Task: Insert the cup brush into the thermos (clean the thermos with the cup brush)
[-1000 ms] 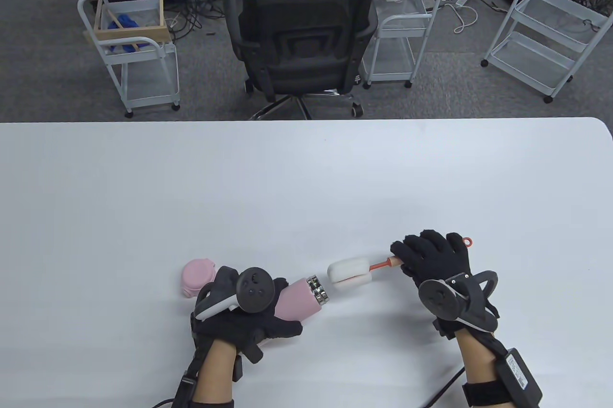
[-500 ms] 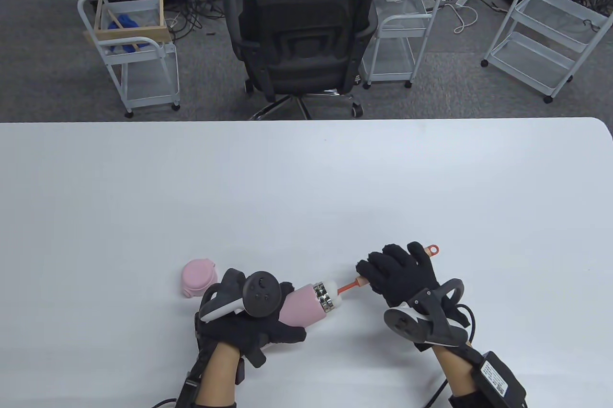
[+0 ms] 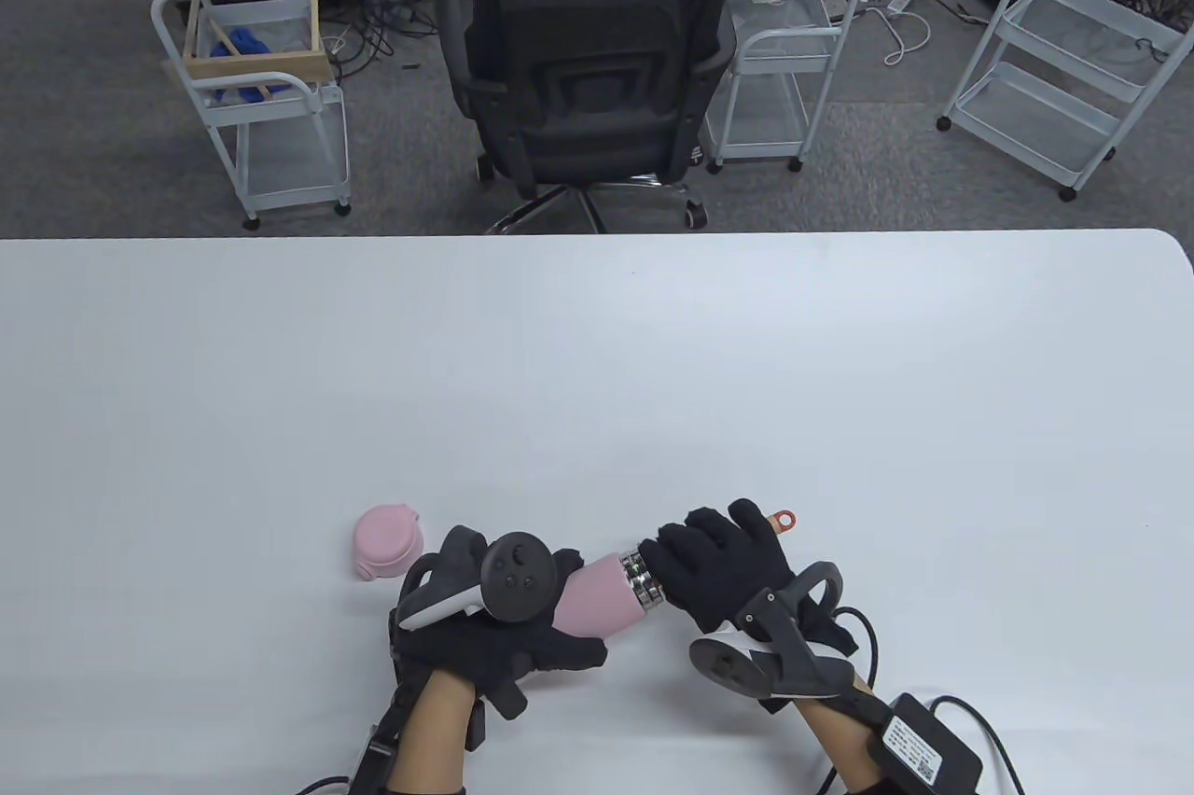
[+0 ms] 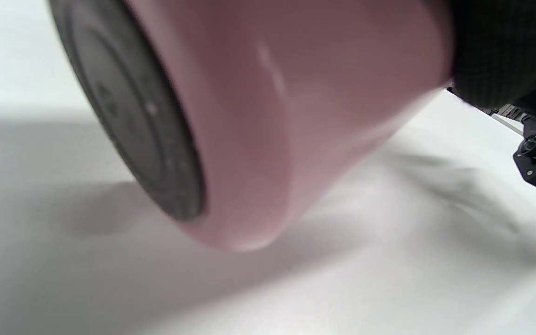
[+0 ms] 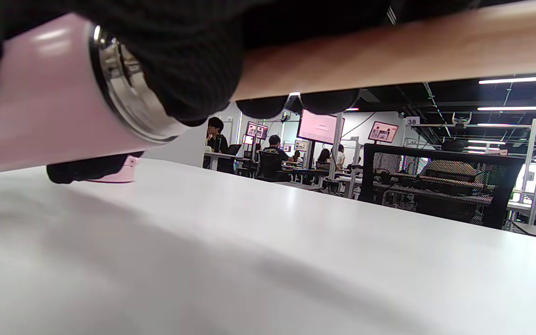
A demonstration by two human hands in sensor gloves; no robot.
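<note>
Both gloved hands grip — left hand [image 3: 504,636] smooth pink thermos [image 3: 597,601], right hand [image 3: 723,564] wooden brush handle [image 5: 389,51].

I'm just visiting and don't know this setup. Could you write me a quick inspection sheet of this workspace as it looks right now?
Surface: white table, bare in the middle.
Job's things: pink thermos held tilted off the table; cup brush pushed in, only its handle end showing.
Clutter: pink lid beside the left hand.
Grippers: left hand grips the thermos body; right hand holds the brush handle at the thermos mouth.
Cables: black cord at the right wrist.
Surroundings: office chair, white carts, floor cables.
</note>
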